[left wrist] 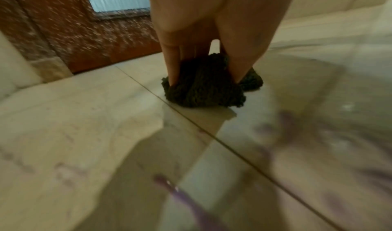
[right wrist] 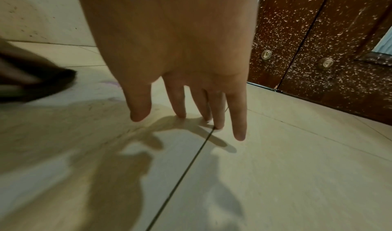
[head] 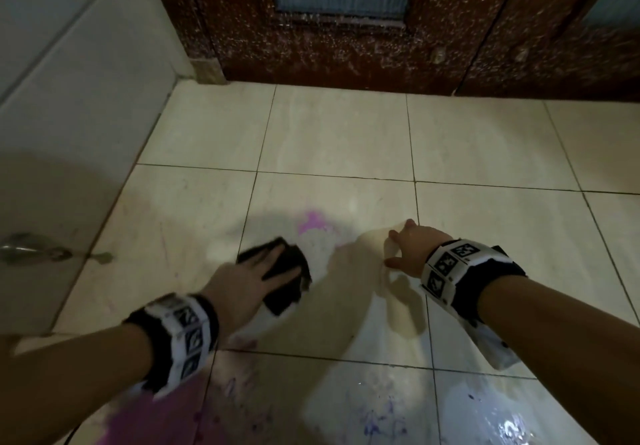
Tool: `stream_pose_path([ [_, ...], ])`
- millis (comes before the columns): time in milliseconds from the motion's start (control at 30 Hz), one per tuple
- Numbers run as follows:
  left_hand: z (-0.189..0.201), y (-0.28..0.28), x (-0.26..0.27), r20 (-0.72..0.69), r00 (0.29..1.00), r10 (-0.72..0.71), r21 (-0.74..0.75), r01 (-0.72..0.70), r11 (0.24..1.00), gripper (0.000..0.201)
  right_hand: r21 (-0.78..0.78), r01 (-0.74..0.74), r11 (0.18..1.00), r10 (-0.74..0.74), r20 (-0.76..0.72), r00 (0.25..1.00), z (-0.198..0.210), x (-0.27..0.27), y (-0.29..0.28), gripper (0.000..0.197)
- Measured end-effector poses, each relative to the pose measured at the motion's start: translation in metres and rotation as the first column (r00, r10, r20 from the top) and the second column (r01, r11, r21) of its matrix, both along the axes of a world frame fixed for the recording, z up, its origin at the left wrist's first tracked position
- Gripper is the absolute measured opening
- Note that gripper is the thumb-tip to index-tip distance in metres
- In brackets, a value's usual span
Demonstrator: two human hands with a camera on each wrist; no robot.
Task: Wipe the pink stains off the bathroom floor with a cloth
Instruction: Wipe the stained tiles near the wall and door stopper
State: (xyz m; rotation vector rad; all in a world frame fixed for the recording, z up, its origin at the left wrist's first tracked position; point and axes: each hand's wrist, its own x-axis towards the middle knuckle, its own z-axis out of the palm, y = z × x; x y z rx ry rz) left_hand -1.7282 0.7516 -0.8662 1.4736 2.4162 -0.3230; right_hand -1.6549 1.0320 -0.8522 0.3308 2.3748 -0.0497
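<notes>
My left hand (head: 249, 276) presses the dark knitted cloth (head: 284, 271) flat on the floor tile (head: 346, 139), fingers spread over it, just below the pink stain (head: 313, 223). Cloth looks soft, light, likely bunches; best held palm-down. Right hand (head: 412, 249) braces, fingers straight, holding nothing.

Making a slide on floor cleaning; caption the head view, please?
Left hand presses a dark cloth beside a pink stain on the beige tiled floor; right hand braces.
</notes>
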Motion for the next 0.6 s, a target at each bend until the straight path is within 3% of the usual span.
stream_pose_path([
  [67, -0.007, -0.017, 0.023, 0.05, 0.995, -0.085, -0.043, 0.087, 0.995, 0.106, 0.009, -0.009, 1.0, 0.009, 0.007, 1.0, -0.001, 0.002, -0.002, 0.062],
  [167, -0.003, -0.023, 0.03, 0.109, 0.982, -0.152, 0.025, 0.15, 0.988, 0.081, 0.022, -0.016, 1.0, 0.016, -0.008, 1.0, -0.002, 0.007, -0.004, 0.058],
  [200, 0.005, -0.02, 0.023, 0.137, 0.984, -0.117, 0.078, 0.107, 0.991, 0.084, 0.018, -0.016, 1.0, 0.016, -0.007, 1.0, -0.002, 0.009, -0.005, 0.056],
  [267, 0.025, -0.013, 0.003, 0.144, 0.984, 0.107, 0.208, -0.136, 0.969, 0.081, 0.011, -0.021, 1.0, 0.021, -0.006, 1.0, 0.0, 0.011, -0.005, 0.05],
  [333, 0.025, -0.013, -0.019, 0.086, 0.963, 0.256, 0.143, -0.266, 0.953, 0.066, 0.015, -0.038, 0.999, 0.038, -0.018, 0.999, 0.002, 0.01, -0.008, 0.042],
  [400, 0.018, -0.015, -0.028, 0.076, 0.956, 0.284, 0.017, -0.286, 0.958, 0.065, 0.022, -0.044, 0.999, 0.045, -0.026, 0.999, 0.002, 0.008, -0.013, 0.035],
  [500, 0.005, -0.019, -0.013, 0.07, 0.963, 0.26, -0.045, -0.257, 0.965, 0.069, -0.02, -0.061, 0.998, 0.06, -0.044, 0.997, 0.002, 0.004, -0.02, 0.031],
  [600, 0.001, -0.028, 0.009, 0.177, 0.984, 0.013, 0.025, -0.017, 1.0, 0.089, -0.055, -0.104, 0.993, 0.1, -0.076, 0.992, 0.01, -0.005, -0.034, 0.035],
])
